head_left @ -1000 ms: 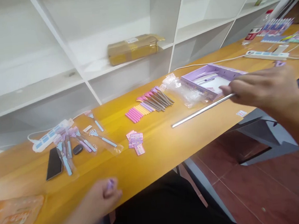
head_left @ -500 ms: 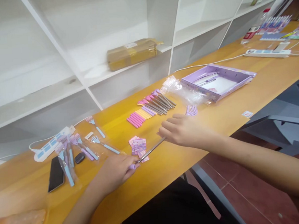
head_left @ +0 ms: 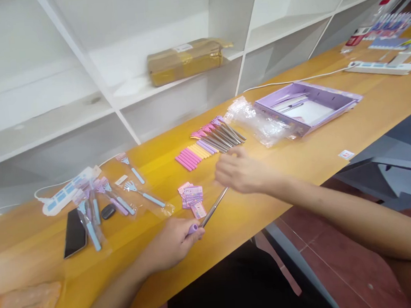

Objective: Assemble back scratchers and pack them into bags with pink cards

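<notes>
My left hand (head_left: 174, 239) is closed round a purple sleeve (head_left: 193, 229) and the lower end of a metal rod (head_left: 215, 207), low over the table's front part. At the rod's upper end my right hand (head_left: 237, 171) is closed; whatever its fingers hold is hidden. Small printed cards (head_left: 192, 197) lie just beyond the rod. Behind them are pink, yellow and purple sleeves (head_left: 195, 154) in a row, beside several metal rods with pink and purple hand-shaped heads (head_left: 220, 133).
Bagged blue and purple hand-shaped scratchers (head_left: 94, 231), a phone (head_left: 74, 233) and a power strip (head_left: 68, 191) lie at left. Clear bags (head_left: 260, 123) and a purple box (head_left: 308, 105) stand behind right. A bottle (head_left: 366, 26) is far right.
The purple hand-shaped head seen by my right hand earlier no longer shows there. My left hand and the rod's lower end have shifted slightly right. The view has shifted a little.
</notes>
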Motion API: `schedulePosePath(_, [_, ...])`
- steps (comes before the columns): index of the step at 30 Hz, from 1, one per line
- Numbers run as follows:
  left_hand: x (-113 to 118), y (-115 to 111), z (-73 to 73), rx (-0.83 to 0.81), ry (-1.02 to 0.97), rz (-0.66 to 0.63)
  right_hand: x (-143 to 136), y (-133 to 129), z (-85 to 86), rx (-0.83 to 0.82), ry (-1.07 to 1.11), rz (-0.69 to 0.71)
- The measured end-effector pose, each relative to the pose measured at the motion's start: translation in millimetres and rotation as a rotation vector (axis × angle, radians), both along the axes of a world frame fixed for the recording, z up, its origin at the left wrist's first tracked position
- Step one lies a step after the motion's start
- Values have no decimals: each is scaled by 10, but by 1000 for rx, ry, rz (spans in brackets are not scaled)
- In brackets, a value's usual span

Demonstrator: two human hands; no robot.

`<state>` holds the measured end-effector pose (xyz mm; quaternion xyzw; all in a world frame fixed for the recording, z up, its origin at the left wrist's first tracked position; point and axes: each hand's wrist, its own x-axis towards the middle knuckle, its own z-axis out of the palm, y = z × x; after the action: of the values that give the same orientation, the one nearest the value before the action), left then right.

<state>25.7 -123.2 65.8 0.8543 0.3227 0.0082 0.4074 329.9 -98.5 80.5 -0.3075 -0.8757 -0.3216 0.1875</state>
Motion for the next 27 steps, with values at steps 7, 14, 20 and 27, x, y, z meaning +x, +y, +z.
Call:
schedulePosePath(7, [116,-102,-71,-119,-114,184,-316,-46,-159,-73,158,16])
schedulePosePath(14, [191,18,-326,-17,-259,381,-560,-361,-442,-1068,1236,-36])
schedulePosePath(20, [214,-17,-499,-60,-323,321,-726,-333,-479,-1481,1360,88])
schedulePosePath(27, [20,7,-796,-108,-420,258,630,1089,-82,-534,931,-513])
